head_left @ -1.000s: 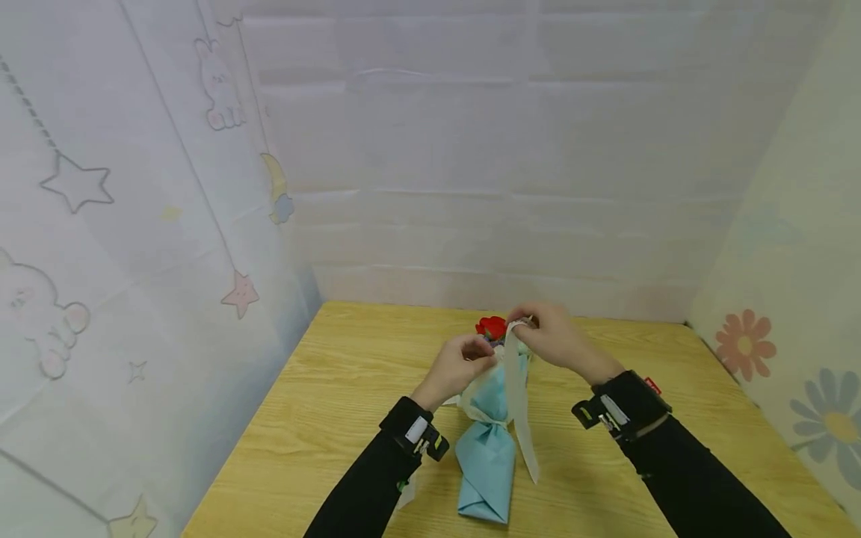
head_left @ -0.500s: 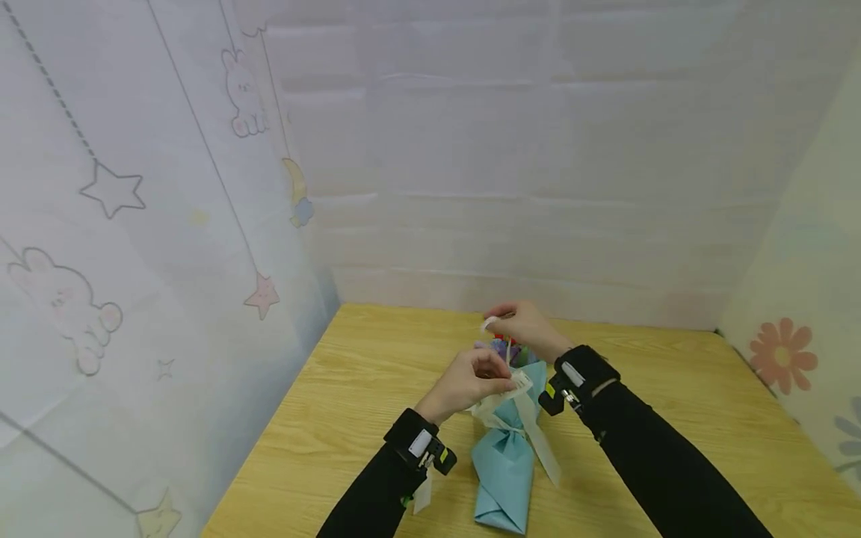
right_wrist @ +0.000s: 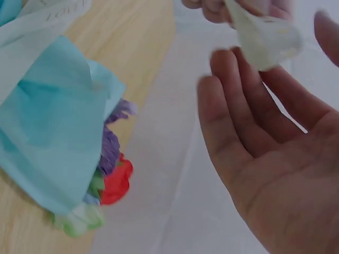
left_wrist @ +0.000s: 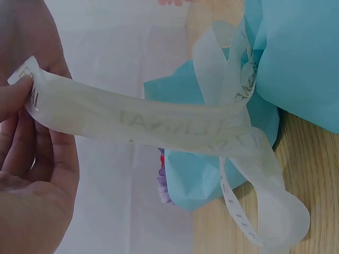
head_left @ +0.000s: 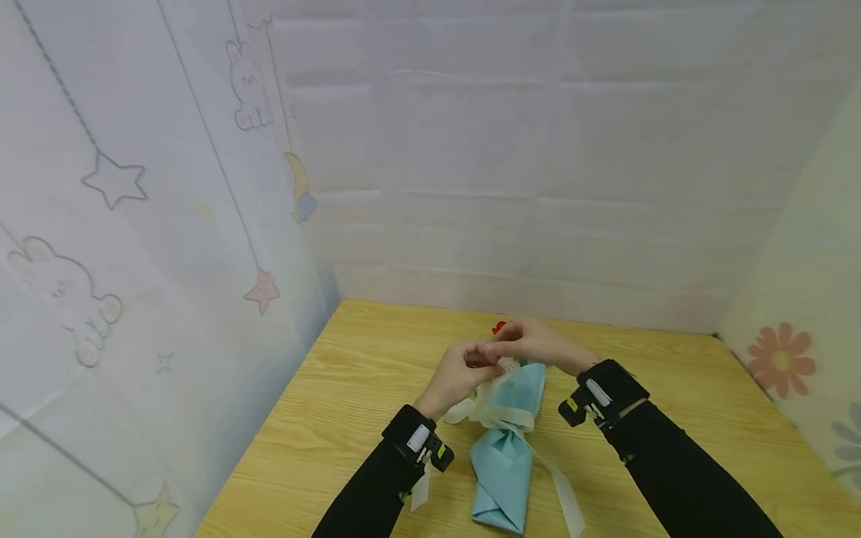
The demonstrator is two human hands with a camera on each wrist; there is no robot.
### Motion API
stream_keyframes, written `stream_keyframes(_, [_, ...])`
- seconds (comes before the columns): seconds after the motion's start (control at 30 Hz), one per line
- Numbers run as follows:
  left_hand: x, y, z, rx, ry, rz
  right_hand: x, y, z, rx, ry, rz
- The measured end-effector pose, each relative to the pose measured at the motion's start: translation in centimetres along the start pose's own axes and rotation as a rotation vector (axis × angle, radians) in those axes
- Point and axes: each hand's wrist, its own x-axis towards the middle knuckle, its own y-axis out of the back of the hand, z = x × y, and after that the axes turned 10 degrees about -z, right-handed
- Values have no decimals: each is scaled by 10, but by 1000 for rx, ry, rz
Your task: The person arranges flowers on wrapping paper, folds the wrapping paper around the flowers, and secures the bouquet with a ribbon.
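Note:
A bouquet wrapped in light blue paper (head_left: pixel 501 478) lies on the table, tied at its waist with a cream printed ribbon (left_wrist: pixel 143 121). My left hand (head_left: pixel 457 377) pinches one length of this ribbon between thumb and fingers, above the wrapped flower end. Close beside it, my right hand (right_wrist: pixel 265 121) has its fingers extended and thumb apart, with the fingertips right at the ribbon's folded end. A red flower (right_wrist: pixel 117 182) and purple flowers (right_wrist: pixel 109 151) poke out of the paper. Loops of ribbon hang around the knot, and one tail trails toward the table's front.
The wood-grain table (head_left: pixel 323 418) reaches back to a pale hanging sheet (head_left: pixel 471 164). A printed cloth (head_left: pixel 168 246) with stars and rabbits hangs on the left, and a flower-print cloth (head_left: pixel 807 261) on the right.
My right hand first held a ribbon strip, swept left over the flowers, then came down to meet my left hand. More ribbon now loops around the bouquet's waist; the head view shifted slightly.

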Motion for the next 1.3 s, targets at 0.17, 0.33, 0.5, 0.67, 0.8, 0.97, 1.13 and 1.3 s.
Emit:
stream_keyframes(0.17, [3, 0, -1, -21, 16, -4, -16, -2, 3, -50, 18, 9])
stream_keyframes(0.33, [3, 9, -4, 47, 20, -30, -28, -7, 3, -77, 51, 99])
stream_keyframes(0.5, [-7, 27, -21, 334, 110, -95, -40, -9, 2, -105, 96, 167])
stream_keyframes(0.67, [-21, 33, -42, 636, 317, -280, -52, -14, 12, -117, 130, 210])
stream_keyframes(0.8, [-29, 45, -54, 666, 311, -237, -57, -20, 23, -105, 140, 225])
stream_keyframes(0.97, [-38, 78, -43, 452, 244, -83, -61, -22, 38, -95, 73, 267])
stream_keyframes(1.13, [-56, 115, -13, 222, 161, 173, -62, -17, 53, -83, 6, 298])
stream_keyframes(1.3, [-88, 148, 0, 49, 131, 393, -63, -11, 65, -84, -47, 333])
